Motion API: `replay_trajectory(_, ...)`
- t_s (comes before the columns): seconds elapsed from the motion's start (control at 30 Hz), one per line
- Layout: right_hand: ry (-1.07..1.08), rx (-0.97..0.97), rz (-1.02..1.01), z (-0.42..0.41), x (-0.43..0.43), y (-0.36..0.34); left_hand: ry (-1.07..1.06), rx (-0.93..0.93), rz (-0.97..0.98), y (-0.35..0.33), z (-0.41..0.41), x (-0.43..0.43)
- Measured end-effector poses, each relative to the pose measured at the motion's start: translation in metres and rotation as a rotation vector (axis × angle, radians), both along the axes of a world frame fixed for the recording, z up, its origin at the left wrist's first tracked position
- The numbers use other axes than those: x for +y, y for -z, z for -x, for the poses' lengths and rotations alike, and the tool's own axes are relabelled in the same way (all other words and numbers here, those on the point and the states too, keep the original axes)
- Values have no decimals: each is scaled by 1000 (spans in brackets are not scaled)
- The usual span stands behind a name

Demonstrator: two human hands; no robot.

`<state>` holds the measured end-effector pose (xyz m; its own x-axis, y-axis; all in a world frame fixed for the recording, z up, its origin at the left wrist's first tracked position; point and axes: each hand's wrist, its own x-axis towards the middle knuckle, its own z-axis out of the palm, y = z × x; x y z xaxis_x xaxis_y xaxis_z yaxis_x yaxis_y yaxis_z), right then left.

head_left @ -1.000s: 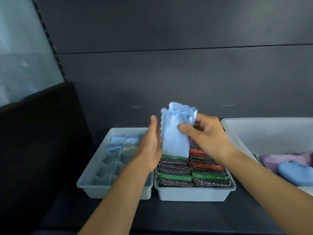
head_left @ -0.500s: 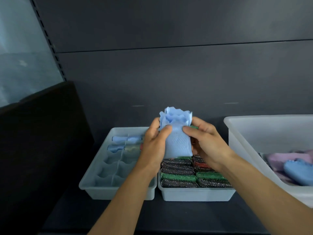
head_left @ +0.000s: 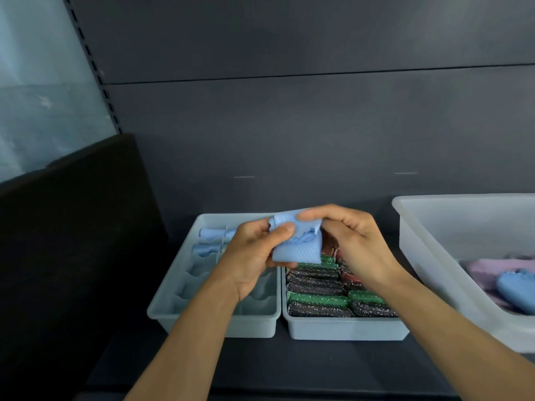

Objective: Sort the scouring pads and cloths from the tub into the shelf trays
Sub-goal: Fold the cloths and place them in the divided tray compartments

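The step in hand looks like folding. Both hands are working a blue cloth (head_left: pixel 298 250) into a tight bundle, holding it in the air above the seam between the two trays. The left hand (head_left: pixel 252 256) is gripping it from nine o'clock, with the thumb pressing across the front and the other fingers curling behind. The right hand (head_left: pixel 359 247) is pinching the top edge from three o'clock, its fingers (head_left: pixel 314 217) bending over the fold. Both forearms are reaching in from six o'clock and converging on the cloth, with the wrists roughly level.

The divided tray (head_left: pixel 173 287) is sitting on the shelf (head_left: pixel 260 369) just under the left hand. Rolled cloths (head_left: pixel 211 234) are lying in its cells toward twelve o'clock. Touching it at three o'clock is the pad tray (head_left: pixel 344 331), where pads (head_left: pixel 318 285) are standing packed in rows.

The next move probably calls for squeezing the bundle narrow enough for one cell. It would then be carried toward nine o'clock and down, and pushed into a cell just on the six o'clock side of the rolled cloths, without letting it spring open.

The tub (head_left: pixel 428 256) is waiting at three o'clock with a pink cloth (head_left: pixel 486 267) and a second blue cloth (head_left: pixel 518 287) in it, so sorting is likely not finished.
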<state>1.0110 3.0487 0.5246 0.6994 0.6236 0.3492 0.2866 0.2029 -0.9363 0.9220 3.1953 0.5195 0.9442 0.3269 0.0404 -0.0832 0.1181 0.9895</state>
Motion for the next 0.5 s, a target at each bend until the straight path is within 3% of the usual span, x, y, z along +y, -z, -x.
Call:
replay_trajectory(0.2, -134, 133, 159, 5, 23, 6, -150, -123, -352, 5, 14, 17)
replay_trajectory(0.37, -278, 401, -22, 11, 47, 12, -67, -138, -93, 8, 31, 44)
replay_trajectory(0.5, -354, 455, -55, 17, 73, 15, -7, -110, 23, 11, 41, 70)
